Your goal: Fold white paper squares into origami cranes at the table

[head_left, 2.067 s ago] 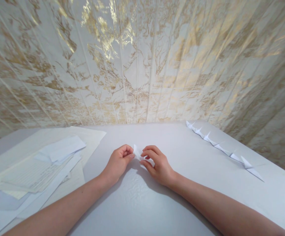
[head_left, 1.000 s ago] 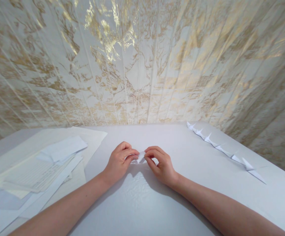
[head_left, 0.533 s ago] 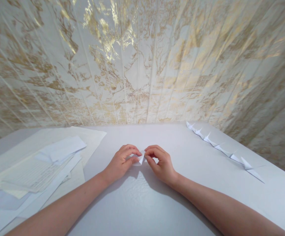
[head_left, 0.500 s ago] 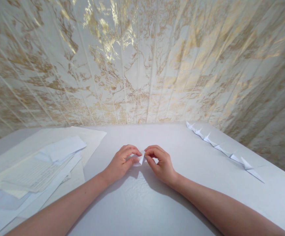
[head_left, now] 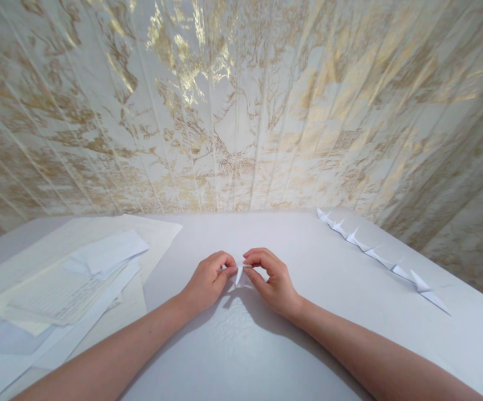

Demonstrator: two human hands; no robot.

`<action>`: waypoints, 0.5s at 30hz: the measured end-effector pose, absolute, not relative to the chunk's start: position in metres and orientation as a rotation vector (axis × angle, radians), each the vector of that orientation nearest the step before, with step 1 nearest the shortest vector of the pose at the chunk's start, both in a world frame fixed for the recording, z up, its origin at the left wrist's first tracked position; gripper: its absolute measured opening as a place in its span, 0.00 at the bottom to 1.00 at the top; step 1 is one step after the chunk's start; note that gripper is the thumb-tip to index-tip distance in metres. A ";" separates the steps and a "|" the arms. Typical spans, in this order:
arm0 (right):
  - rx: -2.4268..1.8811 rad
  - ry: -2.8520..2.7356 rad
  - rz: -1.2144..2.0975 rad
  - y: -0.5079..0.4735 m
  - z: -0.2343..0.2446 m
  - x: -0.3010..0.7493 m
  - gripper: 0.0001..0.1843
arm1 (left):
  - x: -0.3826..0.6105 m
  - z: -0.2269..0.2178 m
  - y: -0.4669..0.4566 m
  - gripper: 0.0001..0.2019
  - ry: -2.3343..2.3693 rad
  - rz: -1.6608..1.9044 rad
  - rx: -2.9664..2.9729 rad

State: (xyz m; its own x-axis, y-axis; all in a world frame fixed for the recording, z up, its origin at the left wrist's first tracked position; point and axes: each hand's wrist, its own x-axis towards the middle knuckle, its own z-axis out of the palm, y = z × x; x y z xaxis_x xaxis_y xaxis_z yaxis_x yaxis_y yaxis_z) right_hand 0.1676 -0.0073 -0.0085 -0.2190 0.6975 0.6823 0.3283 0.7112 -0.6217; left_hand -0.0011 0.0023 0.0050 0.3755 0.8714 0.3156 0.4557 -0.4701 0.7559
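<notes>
Between my hands, just above the table, is a small white folded paper (head_left: pixel 238 277) with a narrow pointed tip facing me. My left hand (head_left: pixel 213 277) pinches its left side between thumb and fingertips. On the other side my right hand (head_left: pixel 271 278) has its thumb and index finger closed on the paper's right edge. The fingertips cover much of the paper, so its full shape cannot be made out.
Along the right edge of the white table (head_left: pixel 308 351) runs a row of several folded paper cranes (head_left: pixel 352 238). Loose sheets and a stack of papers (head_left: pixel 62 292) lie on the left. Behind the table rises a gold-patterned wall covering (head_left: pixel 241 111).
The folded paper has turned, so its pointed tip now hangs toward me. My left fingers have closed more tightly around it. The view has shifted slightly.
</notes>
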 end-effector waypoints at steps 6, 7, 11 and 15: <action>-0.642 -2.080 0.285 -0.004 -0.006 0.176 0.09 | 0.001 0.007 0.001 0.07 1.134 0.758 1.664; -0.623 -2.096 0.295 -0.004 -0.005 0.177 0.09 | 0.001 0.008 0.001 0.08 1.122 0.716 1.598; -0.547 -2.114 0.389 -0.002 -0.005 0.177 0.08 | -0.002 0.008 0.001 0.11 1.061 0.606 1.459; -0.494 -2.173 0.527 -0.002 0.000 0.177 0.11 | -0.004 0.008 0.003 0.13 1.002 0.533 1.453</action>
State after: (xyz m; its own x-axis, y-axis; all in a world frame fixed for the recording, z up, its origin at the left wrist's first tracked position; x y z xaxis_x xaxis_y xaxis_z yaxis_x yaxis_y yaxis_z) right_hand 0.1773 -0.0019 -0.0002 -0.5818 0.5125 0.6315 0.1661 0.8350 -0.5246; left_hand -0.0041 0.0029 0.0083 0.5187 0.8222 -0.2343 0.2654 0.1057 0.9583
